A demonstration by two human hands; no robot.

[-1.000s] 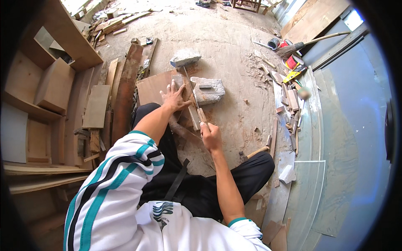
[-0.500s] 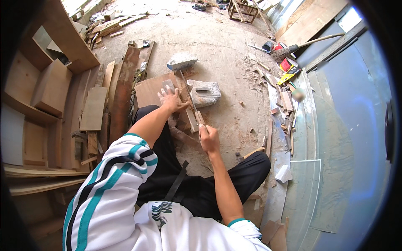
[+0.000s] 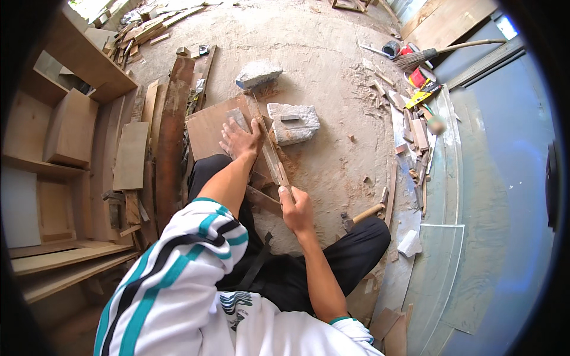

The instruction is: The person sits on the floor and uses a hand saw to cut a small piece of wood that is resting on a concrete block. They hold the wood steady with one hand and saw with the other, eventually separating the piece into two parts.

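Turned anticlockwise since half a second ago, the bare left hand (image 3: 242, 142) now points its thumb toward twelve and fans its fingers toward nine and ten. The bare right hand (image 3: 297, 212) has drawn back a little toward the person's body. I read the clock from the middle of the work, twelve being straight ahead of the person.

That left hand lies spread, palm down, over the right-hand part of a flat reddish-brown wooden board (image 3: 206, 129), just below a small grey rectangular block (image 3: 238, 117). At five o'clock the right hand's fingers are wrapped around the wooden handle of a long, narrow hand saw (image 3: 282, 174). Its blade runs up toward twelve along the board's right edge; I cannot tell whether it bites into wood.

At twelve, just past the board, sits a rough whitish stone chunk (image 3: 258, 73). Another pale, blocky stone (image 3: 300, 132) rests at two o'clock, a slim grey bar (image 3: 290, 118) lying on top. A wooden-handled hammer (image 3: 363, 216) lies at four, near the knee of the black trousers (image 3: 365, 240). Further off, a straw broom (image 3: 414, 59) leans at two, and open brown wooden cabinetry (image 3: 72, 127) fills nine.
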